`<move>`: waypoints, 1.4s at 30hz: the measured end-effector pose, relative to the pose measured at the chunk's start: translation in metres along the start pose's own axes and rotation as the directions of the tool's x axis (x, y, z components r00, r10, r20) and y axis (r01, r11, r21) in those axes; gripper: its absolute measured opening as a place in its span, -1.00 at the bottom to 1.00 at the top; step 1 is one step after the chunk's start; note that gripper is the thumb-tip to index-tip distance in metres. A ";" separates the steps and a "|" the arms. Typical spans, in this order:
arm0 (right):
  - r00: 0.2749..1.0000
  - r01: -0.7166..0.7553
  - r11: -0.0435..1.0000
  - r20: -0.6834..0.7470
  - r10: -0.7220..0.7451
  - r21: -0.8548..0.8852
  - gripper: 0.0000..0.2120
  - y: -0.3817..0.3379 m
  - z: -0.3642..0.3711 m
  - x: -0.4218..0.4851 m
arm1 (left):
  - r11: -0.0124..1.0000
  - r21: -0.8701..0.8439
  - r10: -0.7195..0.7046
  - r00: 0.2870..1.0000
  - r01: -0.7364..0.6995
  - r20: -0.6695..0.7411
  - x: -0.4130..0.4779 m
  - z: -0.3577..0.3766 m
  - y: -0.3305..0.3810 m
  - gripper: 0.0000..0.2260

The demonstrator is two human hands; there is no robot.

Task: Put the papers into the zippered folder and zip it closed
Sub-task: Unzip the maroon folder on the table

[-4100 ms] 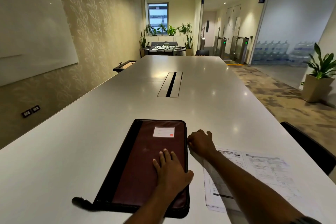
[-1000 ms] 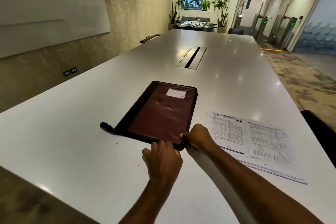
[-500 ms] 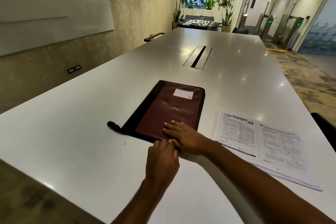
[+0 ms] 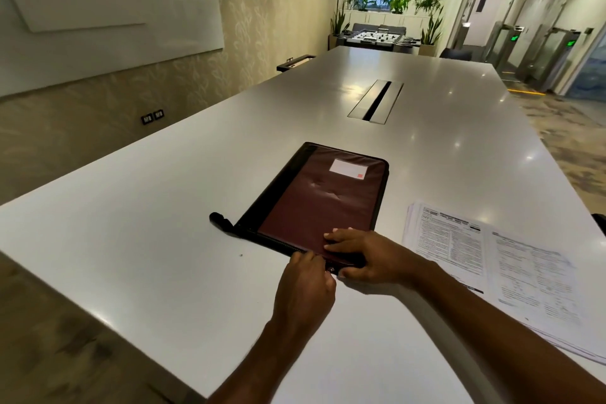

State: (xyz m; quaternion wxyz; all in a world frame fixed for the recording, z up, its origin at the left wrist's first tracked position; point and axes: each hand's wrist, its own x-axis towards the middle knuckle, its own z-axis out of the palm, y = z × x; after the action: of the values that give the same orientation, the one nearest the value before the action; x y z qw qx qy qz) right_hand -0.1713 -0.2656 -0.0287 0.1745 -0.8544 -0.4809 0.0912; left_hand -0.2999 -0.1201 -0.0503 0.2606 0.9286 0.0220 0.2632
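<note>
A long white counter (image 4: 157, 239) runs away from the viewer. A maroon zippered folder (image 4: 321, 203) with black edging lies flat and shut on the near part of the counter, about midway between its left and right edges. A white label (image 4: 347, 169) sits on the cover toward the folder's far end, and a black strap (image 4: 220, 219) sticks out from the folder's near left corner. The left hand (image 4: 305, 285) is at the folder's near edge, its grip curled tight on that edge, with a small metal zip pull (image 4: 332, 269) showing just beside its thumb. The right hand (image 4: 370, 256) lies on the folder's near right corner, its grip open: straight fingers press on the cover and the thumb rests along the near edge. The papers (image 4: 492, 259), a printed stack, lie flat toward the counter's right edge, beside the folder and apart from it, outside it. A cable slot (image 4: 377, 101) is set in the middle of the counter. A whiteboard (image 4: 108, 0) hangs on the left wall.
</note>
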 end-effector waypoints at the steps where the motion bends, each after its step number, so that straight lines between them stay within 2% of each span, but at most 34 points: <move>1: 1.000 0.017 0.999 0.011 -0.017 -0.034 -0.50 0.001 -0.001 -0.003 | 1.000 0.002 0.003 1.000 -0.003 -0.009 0.000 0.001 0.001 -0.89; 6: 0.997 0.060 0.993 -0.033 -0.063 -0.102 -0.61 -0.002 -0.002 -0.002 | 1.000 0.011 0.022 1.000 -0.022 -0.018 0.001 0.003 0.004 -0.85; 11: 0.996 0.054 0.996 -0.064 -0.058 -0.065 -0.66 -0.003 -0.004 -0.003 | 0.998 -0.004 -0.065 0.998 0.065 0.000 0.006 0.000 0.001 -0.87; 16: 0.994 0.042 0.999 -0.097 -0.043 -0.018 -0.65 -0.004 -0.002 -0.004 | 0.988 0.039 -0.145 0.989 0.146 -0.025 0.012 -0.010 -0.016 -0.62; 21: 0.993 0.042 0.999 -0.107 -0.042 -0.007 -0.66 -0.002 -0.001 -0.005 | 0.984 0.041 -0.170 0.985 0.171 -0.027 0.019 -0.019 -0.029 -0.54; 26: 0.993 0.041 0.999 -0.110 -0.041 -0.004 -0.67 -0.002 -0.001 -0.005 | 0.976 0.029 -0.216 0.976 0.216 -0.019 0.018 -0.018 -0.036 -0.56; 34: 0.995 0.027 1.000 -0.099 -0.026 0.007 -0.67 -0.002 0.000 -0.005 | 0.933 0.071 -0.344 0.933 0.352 -0.109 0.028 -0.039 -0.081 -0.59; 42: 0.994 0.034 0.999 -0.102 -0.035 -0.013 -0.68 -0.002 -0.002 -0.004 | 0.886 0.179 -0.411 0.903 0.429 -0.126 0.039 -0.057 -0.112 -0.81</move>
State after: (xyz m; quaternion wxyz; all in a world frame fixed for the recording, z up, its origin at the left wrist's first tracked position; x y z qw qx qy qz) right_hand -0.1746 -0.2683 -0.0263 0.1956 -0.8504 -0.4866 0.0419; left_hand -0.2845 0.0105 -0.0458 0.2142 0.9114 0.2603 0.2361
